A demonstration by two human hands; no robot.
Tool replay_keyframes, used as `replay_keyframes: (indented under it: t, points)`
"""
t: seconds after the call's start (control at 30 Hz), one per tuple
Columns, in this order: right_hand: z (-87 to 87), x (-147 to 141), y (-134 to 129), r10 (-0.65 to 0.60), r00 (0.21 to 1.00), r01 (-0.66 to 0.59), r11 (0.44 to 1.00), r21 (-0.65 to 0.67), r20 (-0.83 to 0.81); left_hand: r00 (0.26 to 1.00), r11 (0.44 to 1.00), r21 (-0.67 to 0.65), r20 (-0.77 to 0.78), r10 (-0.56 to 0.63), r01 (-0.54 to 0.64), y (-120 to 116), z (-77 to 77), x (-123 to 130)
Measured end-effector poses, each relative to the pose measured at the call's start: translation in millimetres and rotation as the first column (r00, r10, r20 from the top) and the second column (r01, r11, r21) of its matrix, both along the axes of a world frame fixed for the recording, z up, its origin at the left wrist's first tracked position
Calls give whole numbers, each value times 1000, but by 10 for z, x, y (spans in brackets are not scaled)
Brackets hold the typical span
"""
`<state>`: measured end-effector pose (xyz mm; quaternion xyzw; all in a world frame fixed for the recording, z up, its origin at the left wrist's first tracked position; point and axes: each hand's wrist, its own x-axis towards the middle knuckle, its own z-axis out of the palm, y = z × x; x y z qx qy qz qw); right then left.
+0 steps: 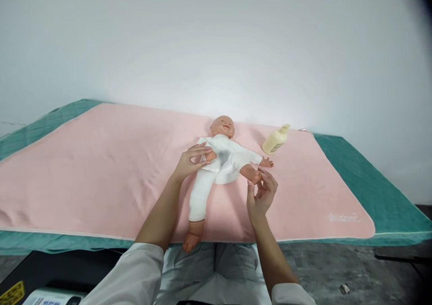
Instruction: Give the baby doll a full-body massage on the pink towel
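A baby doll (pixel 221 149) in a white outfit lies on its back on a pink blanket (pixel 111 170), its head toward the wall. Between the thumb and fingers of my left hand (pixel 191 161) is the doll's small hand (pixel 211 155), close against its body. My right hand (pixel 262 192) pinches the doll's raised, bare foot (pixel 255 177), with the thumb on the near side and the fingers behind. The doll's other leg (pixel 199 197) stretches straight toward me, and its foot reaches past the blanket's front edge. Its other arm points out to the right.
A pale yellow pump bottle (pixel 275 140) stands upright right of the doll. Under the blanket, a green cover (pixel 367 183) shows at both ends of the table. A plain wall (pixel 216 48) rises behind. At lower left sits a dark surface (pixel 67 269) holding a white-and-dark object (pixel 50 297).
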<state>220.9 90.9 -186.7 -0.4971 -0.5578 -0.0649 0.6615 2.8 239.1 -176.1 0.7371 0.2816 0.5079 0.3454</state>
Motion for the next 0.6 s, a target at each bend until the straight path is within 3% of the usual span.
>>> replay_keyframes:
  t: [0.33, 0.47, 0.6]
  points:
    - [7, 52, -490, 21, 999, -23, 998, -63, -34, 912, 969, -220, 364, 188, -111, 76, -26, -89]
    - [-121, 60, -694, 9, 1000, -11, 994, -107, -23, 833, 943, -274, 465, 300, -187, 152, -40, -108]
    - [-318, 77, -896, -8, 998, 18, 985, -174, 61, 704, 899, -380, 578, 414, -217, 293, -130, -180]
